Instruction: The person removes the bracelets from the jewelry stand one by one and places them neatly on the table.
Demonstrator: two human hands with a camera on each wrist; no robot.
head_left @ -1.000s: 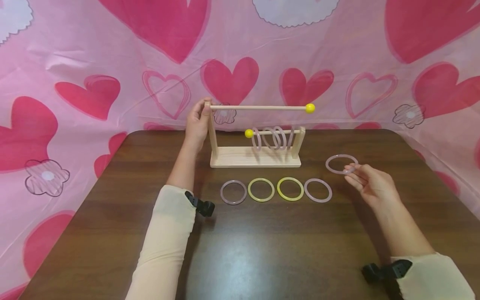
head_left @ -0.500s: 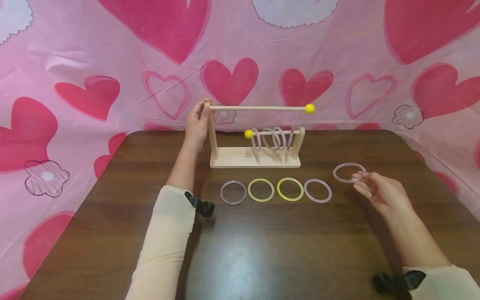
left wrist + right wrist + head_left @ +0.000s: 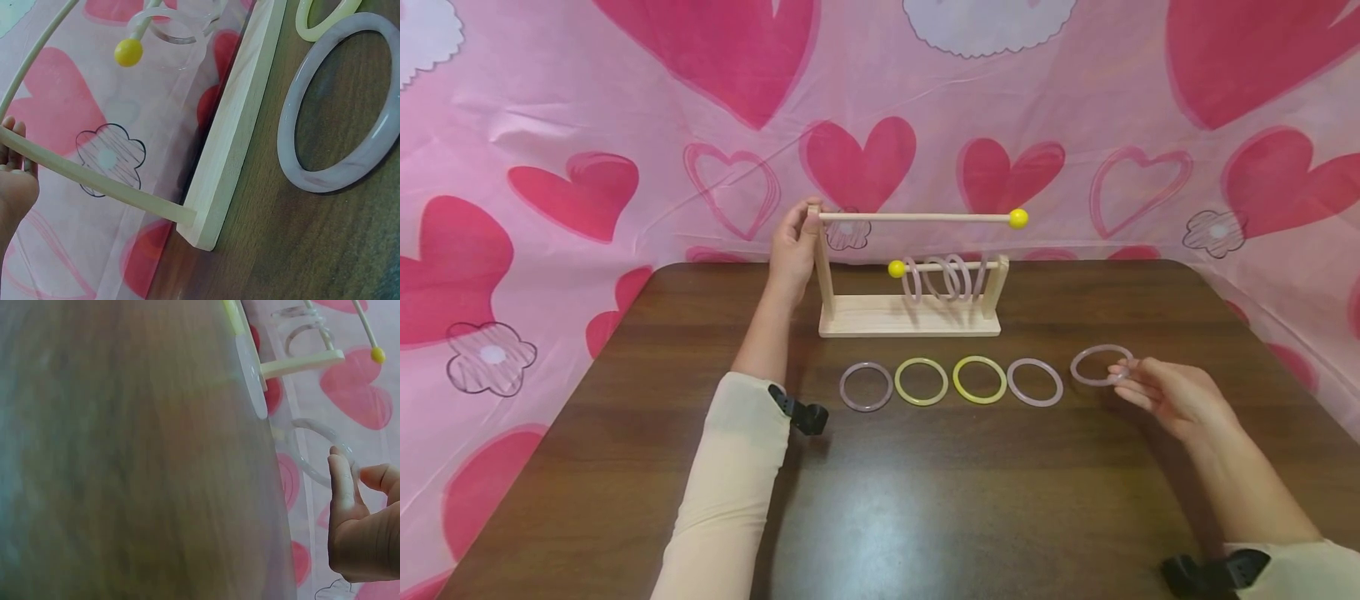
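My left hand (image 3: pixel 793 250) grips the top of the tall left post of a wooden ring stand (image 3: pixel 910 321). Its upper rod, tipped with a yellow ball (image 3: pixel 1018 218), carries no rings. Several pale purple rings (image 3: pixel 917 287) hang on the lower rod. Off to the right, my right hand (image 3: pixel 1176 396) pinches a translucent pale purple ring (image 3: pixel 1073 364) between thumb and fingers; the right wrist view shows this ring (image 3: pixel 319 427) against the backdrop. On the table in a row lie a purple ring (image 3: pixel 841 386), a light yellow ring (image 3: pixel 897 382), a brighter yellow ring (image 3: pixel 956 381) and another purple ring (image 3: pixel 1010 382).
A dark brown wooden table (image 3: pixel 880 500) carries everything. Behind it and at both sides hangs a pink cloth (image 3: pixel 647 100) with heart prints. Black wrist cameras are strapped over both sleeves.
My right hand has moved toward me and slightly right with the purple ring, which now appears just right of the row. The left hand stays on the post.
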